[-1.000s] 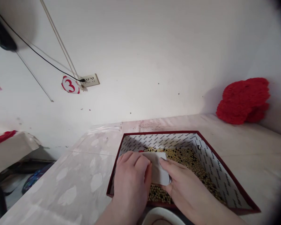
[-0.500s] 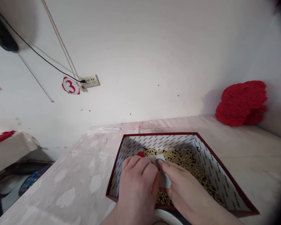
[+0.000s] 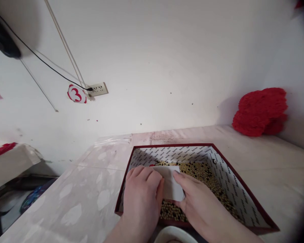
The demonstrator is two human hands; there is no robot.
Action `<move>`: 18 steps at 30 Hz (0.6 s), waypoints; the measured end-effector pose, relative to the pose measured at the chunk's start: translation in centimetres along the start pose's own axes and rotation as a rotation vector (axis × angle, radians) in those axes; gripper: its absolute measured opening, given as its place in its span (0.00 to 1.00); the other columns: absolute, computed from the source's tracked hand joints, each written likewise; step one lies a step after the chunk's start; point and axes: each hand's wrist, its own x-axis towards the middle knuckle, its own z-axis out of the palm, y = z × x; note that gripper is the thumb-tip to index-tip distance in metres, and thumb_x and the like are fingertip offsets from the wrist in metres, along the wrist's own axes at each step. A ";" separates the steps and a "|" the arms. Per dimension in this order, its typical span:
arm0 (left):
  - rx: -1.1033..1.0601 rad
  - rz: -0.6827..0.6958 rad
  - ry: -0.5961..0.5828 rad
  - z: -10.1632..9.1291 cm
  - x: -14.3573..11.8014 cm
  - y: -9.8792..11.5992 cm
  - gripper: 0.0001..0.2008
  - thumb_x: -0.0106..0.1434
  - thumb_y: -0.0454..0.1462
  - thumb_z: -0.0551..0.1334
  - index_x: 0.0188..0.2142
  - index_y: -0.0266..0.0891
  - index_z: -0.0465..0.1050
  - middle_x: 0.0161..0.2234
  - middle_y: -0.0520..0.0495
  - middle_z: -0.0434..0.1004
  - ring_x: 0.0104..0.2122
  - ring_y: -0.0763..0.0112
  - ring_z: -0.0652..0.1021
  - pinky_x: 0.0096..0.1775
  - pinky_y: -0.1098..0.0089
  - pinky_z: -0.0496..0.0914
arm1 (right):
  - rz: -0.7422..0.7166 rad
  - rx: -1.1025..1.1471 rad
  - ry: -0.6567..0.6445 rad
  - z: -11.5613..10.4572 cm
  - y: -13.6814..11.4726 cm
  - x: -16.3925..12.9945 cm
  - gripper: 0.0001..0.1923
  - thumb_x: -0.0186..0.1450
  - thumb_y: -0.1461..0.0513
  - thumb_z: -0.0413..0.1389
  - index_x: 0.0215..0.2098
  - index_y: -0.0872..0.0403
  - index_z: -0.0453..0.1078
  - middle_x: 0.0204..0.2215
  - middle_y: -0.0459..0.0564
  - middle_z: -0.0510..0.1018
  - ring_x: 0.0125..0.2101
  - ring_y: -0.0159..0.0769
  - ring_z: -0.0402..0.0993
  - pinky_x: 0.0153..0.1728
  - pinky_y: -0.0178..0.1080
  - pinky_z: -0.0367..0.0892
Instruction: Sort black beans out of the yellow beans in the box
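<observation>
My right hand [image 3: 196,194] grips the right end of a flat white piece [image 3: 171,184] that looks like a card or thin box, with the thumb on top and the fingers beneath. Over its left end, my left hand [image 3: 143,192] is closed with the fingers curled; what they hold is hidden. A small red bit [image 3: 152,165] shows just beyond the left knuckles. Both hands are above an open box [image 3: 172,145] with a dark red rim and printed white lining. Yellow and black beads or seeds [image 3: 199,173] cover its floor.
A whitish rounded rim [image 3: 173,230] stands at the near side of the box. On the pale leaf-patterned tablecloth [image 3: 76,192], a red textured bundle [image 3: 260,111] leans by the wall at the right. A socket [image 3: 98,88] with a plugged black cable is on the wall.
My left hand has shifted a little left, and more of the white piece shows between the hands. Less of the red bit is visible. My right hand keeps its grip.
</observation>
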 end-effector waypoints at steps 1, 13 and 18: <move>0.001 0.018 0.001 0.0 -0.1 0.1 0.09 0.60 0.31 0.58 0.24 0.39 0.67 0.26 0.50 0.71 0.30 0.65 0.69 0.35 0.62 0.62 | -0.013 0.003 -0.003 0.0 0.0 0.1 0.07 0.57 0.57 0.59 0.31 0.52 0.74 0.27 0.47 0.77 0.30 0.36 0.67 0.30 0.38 0.61; -0.006 0.004 0.045 -0.4 0.2 -0.2 0.09 0.61 0.32 0.58 0.25 0.40 0.69 0.26 0.50 0.71 0.30 0.66 0.69 0.35 0.62 0.63 | 0.009 0.037 -0.014 0.3 -0.4 -0.3 0.07 0.56 0.58 0.60 0.33 0.52 0.75 0.28 0.48 0.78 0.33 0.38 0.70 0.31 0.38 0.62; -0.018 0.065 0.033 -0.2 -0.1 0.3 0.08 0.60 0.30 0.58 0.25 0.38 0.69 0.26 0.50 0.71 0.30 0.66 0.70 0.36 0.61 0.64 | -0.031 0.063 -0.046 0.2 -0.3 -0.2 0.05 0.58 0.60 0.59 0.28 0.53 0.74 0.26 0.47 0.77 0.31 0.36 0.69 0.31 0.37 0.62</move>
